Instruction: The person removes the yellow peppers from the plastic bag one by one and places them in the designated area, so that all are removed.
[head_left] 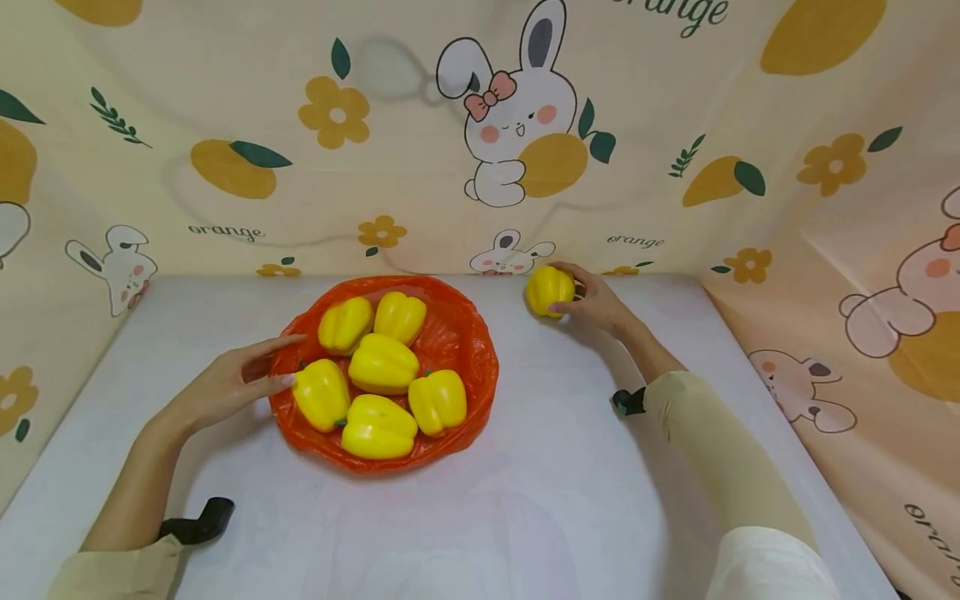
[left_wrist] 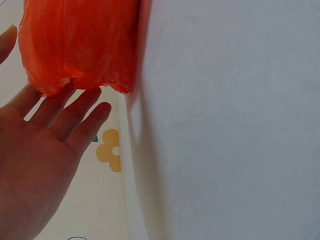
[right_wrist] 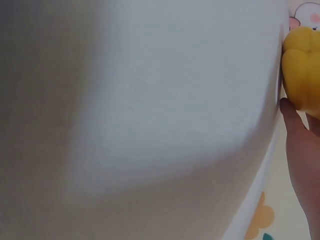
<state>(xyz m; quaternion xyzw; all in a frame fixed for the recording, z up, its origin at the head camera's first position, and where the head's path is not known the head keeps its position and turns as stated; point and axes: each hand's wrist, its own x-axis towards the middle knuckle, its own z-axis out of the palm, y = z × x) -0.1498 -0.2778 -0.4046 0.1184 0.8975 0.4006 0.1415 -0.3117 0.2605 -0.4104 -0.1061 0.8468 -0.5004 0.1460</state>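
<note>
In the head view the right hand [head_left: 596, 302] grips a yellow pepper [head_left: 551, 291] at the far side of the surface [head_left: 525, 508], right of the red plastic-covered tray [head_left: 442, 329]; its grooves run far to near, probably along its long axis, but no stem shows to tell which way it points. In the left wrist view the left hand, fingers extended, touches the tray's plastic. The right wrist view, cropping the pepper, shows smooth lobes, likely light, firm and slightly slippery, best held round the sides.
</note>
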